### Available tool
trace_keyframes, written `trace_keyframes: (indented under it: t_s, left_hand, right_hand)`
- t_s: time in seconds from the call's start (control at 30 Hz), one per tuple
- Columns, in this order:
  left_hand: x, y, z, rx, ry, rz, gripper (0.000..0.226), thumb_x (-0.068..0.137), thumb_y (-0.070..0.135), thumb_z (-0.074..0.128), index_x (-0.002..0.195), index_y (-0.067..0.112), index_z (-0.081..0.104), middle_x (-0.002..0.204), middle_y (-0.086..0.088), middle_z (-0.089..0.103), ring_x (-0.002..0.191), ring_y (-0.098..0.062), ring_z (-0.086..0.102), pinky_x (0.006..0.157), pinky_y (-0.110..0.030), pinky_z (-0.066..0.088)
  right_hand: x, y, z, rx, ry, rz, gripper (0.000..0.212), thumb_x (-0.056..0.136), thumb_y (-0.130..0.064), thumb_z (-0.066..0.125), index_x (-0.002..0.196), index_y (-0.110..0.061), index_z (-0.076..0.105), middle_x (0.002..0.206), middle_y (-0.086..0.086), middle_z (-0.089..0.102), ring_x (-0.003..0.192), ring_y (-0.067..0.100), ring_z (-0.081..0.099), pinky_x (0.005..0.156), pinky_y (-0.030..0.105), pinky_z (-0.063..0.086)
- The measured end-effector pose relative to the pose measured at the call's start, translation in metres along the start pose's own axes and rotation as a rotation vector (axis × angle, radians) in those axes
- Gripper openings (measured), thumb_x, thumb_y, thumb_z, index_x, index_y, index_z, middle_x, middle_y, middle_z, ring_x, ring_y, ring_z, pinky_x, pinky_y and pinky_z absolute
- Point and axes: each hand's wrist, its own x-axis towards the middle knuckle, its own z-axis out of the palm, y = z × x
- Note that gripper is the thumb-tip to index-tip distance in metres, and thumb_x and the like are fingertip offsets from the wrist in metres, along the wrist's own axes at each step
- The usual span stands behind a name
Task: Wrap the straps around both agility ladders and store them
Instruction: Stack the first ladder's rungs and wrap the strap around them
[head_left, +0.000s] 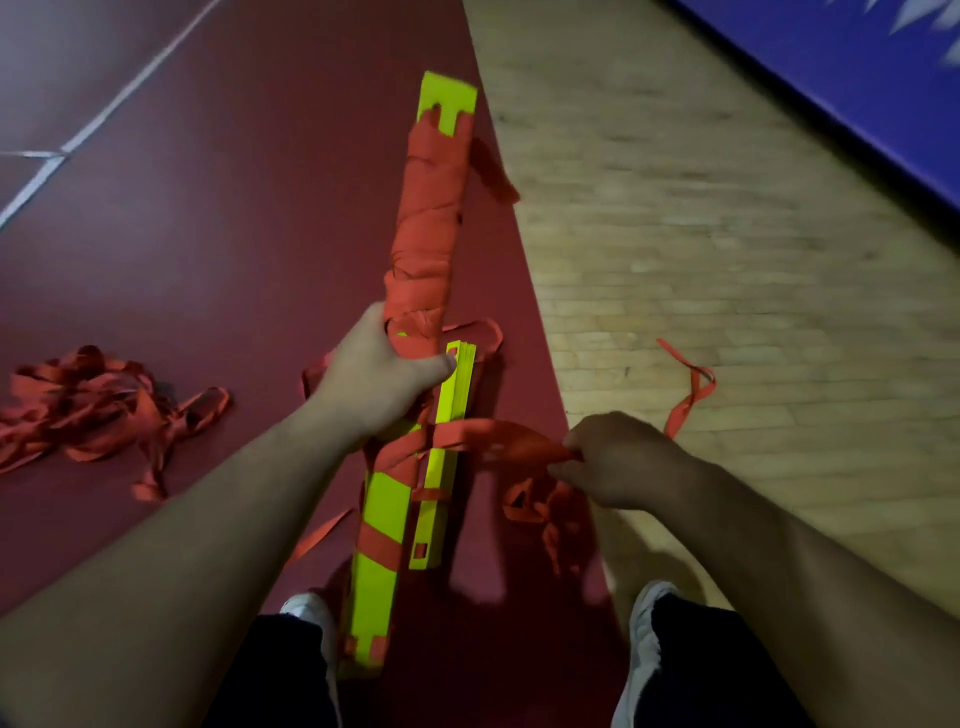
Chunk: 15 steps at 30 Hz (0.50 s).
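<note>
Over mat (234, 234), ladder bundle (385, 501) in left hand (374, 376), strap (498, 439) in right hand (618, 457)

Matt woven cloth straps (426, 218); smooth plastic rungs (387, 512); matt mat (208, 249); worn wood floor (701, 249).

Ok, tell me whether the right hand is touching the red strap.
Touching. The head view shows the right hand pinching the red strap between its fingertips.

Maroon floor (208, 260), tangled red straps (88, 410) (left), wooden strip (675, 260)
</note>
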Motion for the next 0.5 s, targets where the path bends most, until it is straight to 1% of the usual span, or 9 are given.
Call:
trace_keyframes:
  t_s: [0.07,0.13,0.23,0.27,0.33,0.4,0.43,0.47,0.5]
  left_hand:
    - [-0.003,0.009,-0.001,-0.013,0.015,-0.017,0.054,0.062,0.038,0.085,0.104,0.022,0.056,0.089,0.004,0.064,0.084,-0.020,0.060,0.076,-0.031,0.043]
    - [-0.005,0.027,-0.007,-0.042,0.036,-0.015,0.065,0.051,0.049,0.079,0.106,0.025,0.056,0.093,0.002,0.067,0.088,-0.023,0.065,0.081,-0.036,0.050]
    - [-0.001,0.069,-0.026,-0.040,0.110,0.032,0.064,0.049,0.049,0.074,0.106,0.025,0.056,0.094,0.000,0.068,0.089,-0.026,0.066,0.082,-0.039,0.053]
    - [0.000,0.087,-0.035,-0.046,0.138,0.065,0.064,0.049,0.049,0.074,0.106,0.024,0.056,0.093,-0.001,0.068,0.088,-0.029,0.067,0.081,-0.040,0.054]
    - [0.002,0.124,-0.052,-0.101,0.189,0.149,0.064,0.051,0.048,0.077,0.106,0.024,0.056,0.092,-0.003,0.068,0.088,-0.033,0.068,0.079,-0.045,0.056]
    - [-0.002,0.165,-0.071,-0.164,0.277,0.244,0.062,0.056,0.045,0.077,0.109,0.025,0.054,0.096,-0.001,0.067,0.090,-0.028,0.066,0.082,-0.040,0.055]
    - [-0.006,0.187,-0.082,-0.195,0.325,0.290,0.060,0.058,0.042,0.077,0.110,0.025,0.053,0.096,0.002,0.066,0.088,-0.023,0.065,0.084,-0.037,0.055]
    - [-0.007,0.203,-0.091,-0.223,0.369,0.335,0.057,0.061,0.039,0.077,0.110,0.026,0.052,0.093,0.004,0.064,0.086,-0.019,0.064,0.084,-0.037,0.055]
    - [-0.014,0.220,-0.102,-0.233,0.410,0.371,0.053,0.063,0.035,0.077,0.108,0.027,0.051,0.090,0.007,0.062,0.082,-0.015,0.062,0.083,-0.037,0.056]
  right_hand:
    - [-0.006,0.005,-0.016,0.227,-0.121,0.082,0.022,0.094,-0.035,0.066,0.093,-0.014,0.074,0.070,0.005,0.066,0.058,0.014,0.058,0.053,0.025,0.043]
    - [-0.017,0.009,-0.041,0.433,-0.240,0.188,0.018,0.095,-0.025,0.066,0.087,-0.009,0.068,0.049,0.002,0.055,0.037,0.014,0.043,0.040,0.019,0.033]
    - [-0.028,0.001,-0.094,0.531,-0.130,0.167,0.017,0.099,-0.014,0.059,0.083,-0.011,0.062,0.046,-0.001,0.059,0.033,0.013,0.046,0.037,0.019,0.034]
    - [-0.032,-0.006,-0.117,0.559,0.039,0.098,0.017,0.099,-0.010,0.056,0.083,-0.010,0.063,0.051,0.000,0.065,0.038,0.013,0.054,0.040,0.023,0.041]
    - [-0.039,-0.023,-0.166,0.568,0.611,-0.149,0.014,0.093,-0.008,0.058,0.088,-0.012,0.070,0.074,0.002,0.075,0.063,0.016,0.067,0.062,0.033,0.055]
    - [-0.058,-0.044,-0.204,0.574,1.159,-0.423,0.019,0.087,-0.015,0.059,0.097,-0.024,0.072,0.093,-0.001,0.076,0.085,0.019,0.070,0.080,0.034,0.054]
    - [-0.069,-0.051,-0.215,0.598,1.299,-0.490,0.022,0.085,-0.017,0.057,0.099,-0.026,0.071,0.095,-0.003,0.075,0.087,0.019,0.071,0.080,0.033,0.055]
    - [-0.075,-0.052,-0.219,0.605,1.338,-0.473,0.021,0.085,-0.019,0.057,0.100,-0.026,0.070,0.094,-0.004,0.075,0.085,0.018,0.071,0.078,0.033,0.056]
    - [-0.084,-0.052,-0.221,0.549,1.250,-0.382,0.017,0.087,-0.020,0.057,0.099,-0.023,0.069,0.090,-0.003,0.074,0.080,0.020,0.071,0.073,0.035,0.058]
